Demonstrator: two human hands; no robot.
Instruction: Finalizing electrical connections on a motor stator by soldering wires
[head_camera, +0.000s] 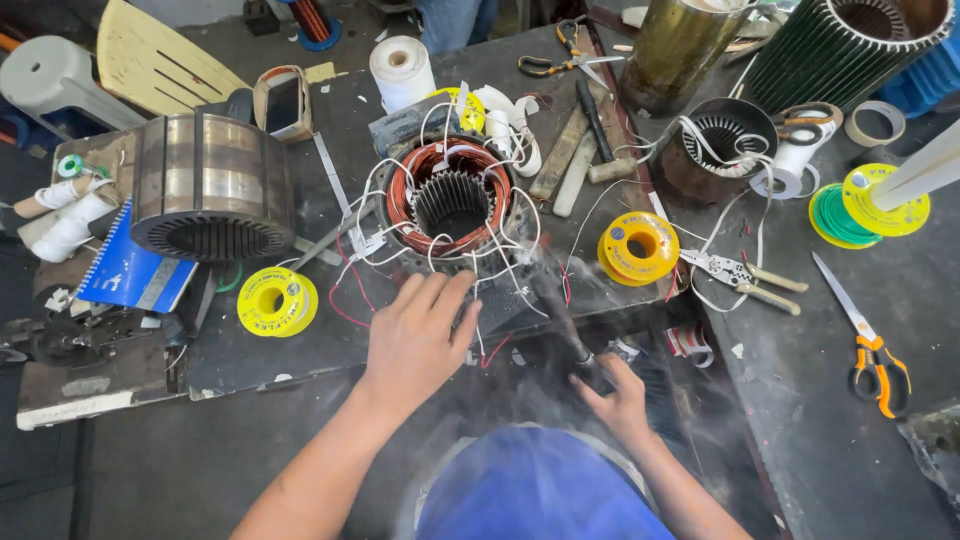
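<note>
The wound motor stator (452, 200) sits mid-tabletop (800, 400), leads fanned outward. At its six o'clock, the left hand (415, 340) lies flat, fingers spread, apparently steadying the wires. At five o'clock, the right hand (615, 395) grips a dark, blurred tool (555, 305).

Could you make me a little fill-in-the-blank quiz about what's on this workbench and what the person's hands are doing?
1. The left hand rests beside the stator, whose windings are ____-coloured wire.
2. The right hand grips a dark tool that gives off ____.
3. The spool near the blue notebook is ____ in colour.
4. The scissors at the right edge have ____ handles.

Missing words: copper; smoke; yellow; orange
</note>
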